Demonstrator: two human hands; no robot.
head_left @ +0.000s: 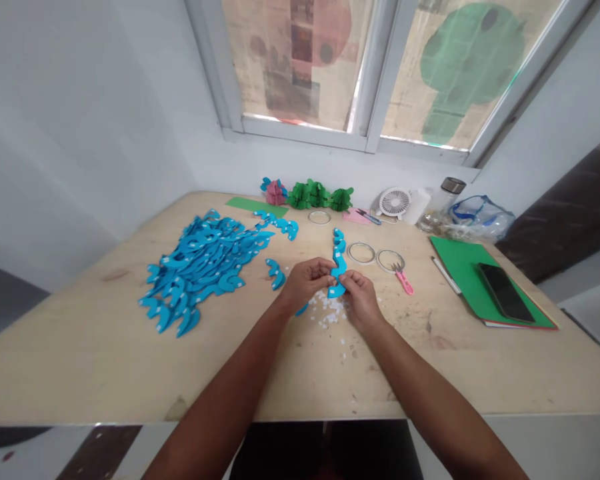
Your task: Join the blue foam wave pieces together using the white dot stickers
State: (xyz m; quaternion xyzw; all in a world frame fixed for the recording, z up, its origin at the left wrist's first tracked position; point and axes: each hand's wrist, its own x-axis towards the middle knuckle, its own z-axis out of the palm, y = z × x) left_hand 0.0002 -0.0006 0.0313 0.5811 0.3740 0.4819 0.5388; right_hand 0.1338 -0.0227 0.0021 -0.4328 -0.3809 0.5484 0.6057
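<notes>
A wavy blue paper cutout (339, 261) with small white patches stands lengthwise between my two hands. My left hand (307, 281) pinches its left edge, and my right hand (363, 293) grips the right edge close to its lower end. Small white paper scraps (330, 313) lie scattered on the table just below the hands. Beside my left hand is a loose blue cutout (276, 274), and part of another blue piece (301, 309) shows from under the wrist. A large heap of similar blue cutouts (205, 257) covers the table to the left.
Tape rolls (361, 253) and pink-handled scissors (404, 280) lie right of the hands. Farther right, a phone (505, 292) rests on a green folder (463, 267). Green paper decorations (317, 195), a small white fan (395, 202) and a bottle (447, 193) line the back.
</notes>
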